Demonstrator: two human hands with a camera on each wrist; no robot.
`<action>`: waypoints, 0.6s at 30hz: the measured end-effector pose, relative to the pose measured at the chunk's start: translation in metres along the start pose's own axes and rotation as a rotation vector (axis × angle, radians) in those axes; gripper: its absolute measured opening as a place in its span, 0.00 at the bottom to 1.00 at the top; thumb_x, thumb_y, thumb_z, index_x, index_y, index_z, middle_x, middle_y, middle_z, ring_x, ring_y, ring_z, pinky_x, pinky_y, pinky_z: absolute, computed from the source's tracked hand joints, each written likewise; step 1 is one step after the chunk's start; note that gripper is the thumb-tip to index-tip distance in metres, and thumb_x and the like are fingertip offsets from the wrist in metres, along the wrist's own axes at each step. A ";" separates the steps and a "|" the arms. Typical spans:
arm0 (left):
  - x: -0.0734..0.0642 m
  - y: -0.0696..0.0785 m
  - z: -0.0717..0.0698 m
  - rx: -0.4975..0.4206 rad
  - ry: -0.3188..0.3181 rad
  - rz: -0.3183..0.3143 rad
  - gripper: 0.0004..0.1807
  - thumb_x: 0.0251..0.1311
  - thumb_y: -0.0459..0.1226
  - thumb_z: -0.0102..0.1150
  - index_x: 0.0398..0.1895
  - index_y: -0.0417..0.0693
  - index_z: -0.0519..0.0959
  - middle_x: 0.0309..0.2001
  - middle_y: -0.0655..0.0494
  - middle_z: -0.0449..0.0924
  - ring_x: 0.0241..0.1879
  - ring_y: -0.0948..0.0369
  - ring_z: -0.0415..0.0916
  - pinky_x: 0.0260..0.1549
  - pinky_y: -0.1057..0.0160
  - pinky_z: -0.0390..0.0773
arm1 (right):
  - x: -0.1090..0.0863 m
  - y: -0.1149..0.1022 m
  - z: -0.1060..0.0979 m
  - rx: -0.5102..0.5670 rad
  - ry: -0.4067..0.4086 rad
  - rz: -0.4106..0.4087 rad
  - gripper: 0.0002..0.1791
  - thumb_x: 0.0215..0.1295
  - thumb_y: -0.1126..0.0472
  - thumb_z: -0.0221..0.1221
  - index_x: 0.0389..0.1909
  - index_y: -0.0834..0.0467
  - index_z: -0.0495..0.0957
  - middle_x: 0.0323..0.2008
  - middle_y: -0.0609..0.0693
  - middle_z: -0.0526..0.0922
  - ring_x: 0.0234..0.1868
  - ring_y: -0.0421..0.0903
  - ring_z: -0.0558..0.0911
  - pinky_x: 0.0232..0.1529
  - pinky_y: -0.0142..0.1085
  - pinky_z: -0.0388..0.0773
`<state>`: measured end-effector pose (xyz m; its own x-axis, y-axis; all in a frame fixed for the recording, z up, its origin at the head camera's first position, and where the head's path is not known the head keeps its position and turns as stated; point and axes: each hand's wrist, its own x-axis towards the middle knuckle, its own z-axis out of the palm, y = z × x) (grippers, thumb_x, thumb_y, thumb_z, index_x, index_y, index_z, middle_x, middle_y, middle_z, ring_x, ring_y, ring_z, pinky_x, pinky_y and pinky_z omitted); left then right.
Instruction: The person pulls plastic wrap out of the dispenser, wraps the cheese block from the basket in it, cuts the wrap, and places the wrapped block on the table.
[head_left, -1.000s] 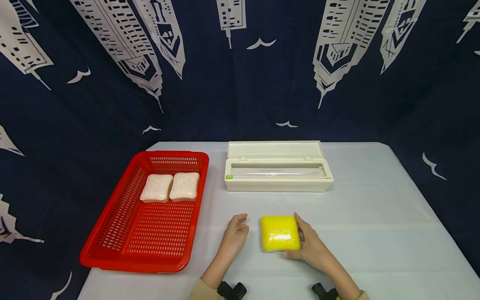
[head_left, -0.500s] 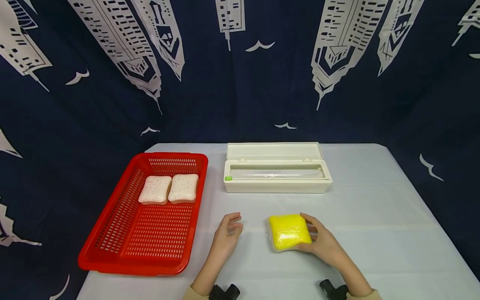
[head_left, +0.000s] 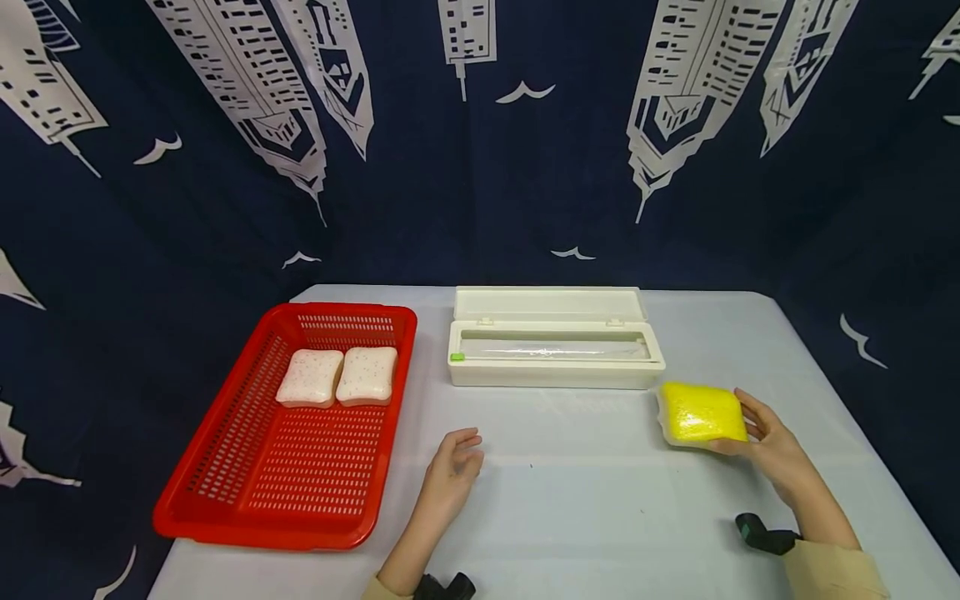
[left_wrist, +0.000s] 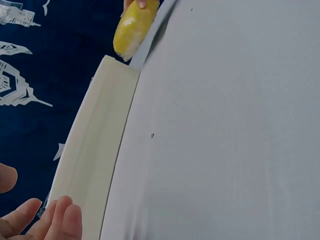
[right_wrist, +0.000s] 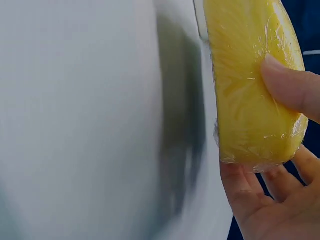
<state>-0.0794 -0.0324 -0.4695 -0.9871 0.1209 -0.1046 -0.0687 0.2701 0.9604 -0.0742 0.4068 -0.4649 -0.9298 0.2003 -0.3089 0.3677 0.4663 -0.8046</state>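
My right hand (head_left: 772, 450) grips the right edge of a yellow rounded block (head_left: 701, 414) wrapped in clear plastic film. In the right wrist view the thumb presses on one face of the yellow block (right_wrist: 255, 95) while the fingers lie behind it. A shadow falls on the cloth beside the block, so it appears lifted off the table. My left hand (head_left: 452, 471) holds nothing; its fingers are loosely bent over the middle of the table. The left wrist view catches the left fingertips (left_wrist: 70, 220) at its lower left corner.
Behind the hands stands a cream cling film dispenser (head_left: 557, 373), its lid raised and a clear roll inside. On the left, a red plastic basket (head_left: 315, 533) holds two pale, speckled bread-slice-shaped pieces (head_left: 367, 375). A white cloth covers the table (head_left: 570, 517); a dark patterned curtain (head_left: 480, 183) hangs behind.
My right hand has carried the yellow block rightward and away from me, from the table's middle to right of the dispenser. The left hand drew back slightly leftward, then stayed nearly still.
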 end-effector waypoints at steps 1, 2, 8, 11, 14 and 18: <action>0.000 0.000 0.000 0.002 -0.002 0.001 0.20 0.66 0.32 0.54 0.60 0.35 0.71 0.56 0.38 0.78 0.53 0.45 0.78 0.46 0.53 0.82 | 0.003 0.003 -0.004 0.003 0.004 0.002 0.60 0.61 0.59 0.66 0.77 0.58 0.29 0.76 0.71 0.34 0.72 0.77 0.43 0.67 0.71 0.46; 0.000 0.000 0.000 0.005 -0.005 0.001 0.20 0.66 0.33 0.54 0.60 0.35 0.71 0.56 0.38 0.78 0.53 0.45 0.78 0.46 0.52 0.82 | 0.006 0.006 -0.006 0.009 0.006 0.002 0.60 0.61 0.59 0.66 0.77 0.58 0.28 0.76 0.71 0.33 0.72 0.77 0.42 0.68 0.70 0.45; -0.002 -0.001 0.002 0.031 -0.019 -0.010 0.20 0.67 0.34 0.55 0.60 0.36 0.72 0.56 0.40 0.78 0.53 0.46 0.78 0.46 0.52 0.80 | 0.020 0.019 -0.010 -0.002 -0.010 0.008 0.59 0.64 0.59 0.63 0.76 0.57 0.24 0.75 0.71 0.31 0.74 0.75 0.39 0.71 0.66 0.41; -0.002 -0.001 0.002 0.037 -0.023 -0.008 0.19 0.67 0.34 0.55 0.59 0.36 0.73 0.56 0.40 0.78 0.53 0.46 0.78 0.47 0.51 0.80 | 0.024 0.021 -0.011 -0.050 -0.036 0.013 0.58 0.65 0.58 0.61 0.75 0.56 0.22 0.75 0.69 0.27 0.74 0.74 0.33 0.69 0.68 0.36; -0.002 -0.002 0.002 0.041 -0.028 0.002 0.19 0.66 0.33 0.55 0.59 0.36 0.73 0.56 0.39 0.78 0.53 0.45 0.78 0.47 0.49 0.80 | 0.026 0.020 -0.012 -0.103 -0.065 0.009 0.57 0.66 0.57 0.60 0.74 0.57 0.21 0.74 0.68 0.23 0.73 0.74 0.28 0.67 0.71 0.32; -0.001 -0.002 0.001 0.051 -0.033 0.011 0.18 0.67 0.34 0.54 0.57 0.36 0.74 0.56 0.40 0.79 0.53 0.45 0.78 0.47 0.49 0.80 | 0.027 0.017 -0.014 -0.141 -0.094 -0.001 0.57 0.66 0.56 0.59 0.74 0.59 0.21 0.73 0.69 0.22 0.71 0.75 0.27 0.66 0.73 0.32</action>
<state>-0.0782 -0.0317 -0.4718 -0.9825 0.1552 -0.1033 -0.0494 0.3172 0.9471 -0.0934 0.4320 -0.4796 -0.9251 0.1212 -0.3599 0.3597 0.5836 -0.7280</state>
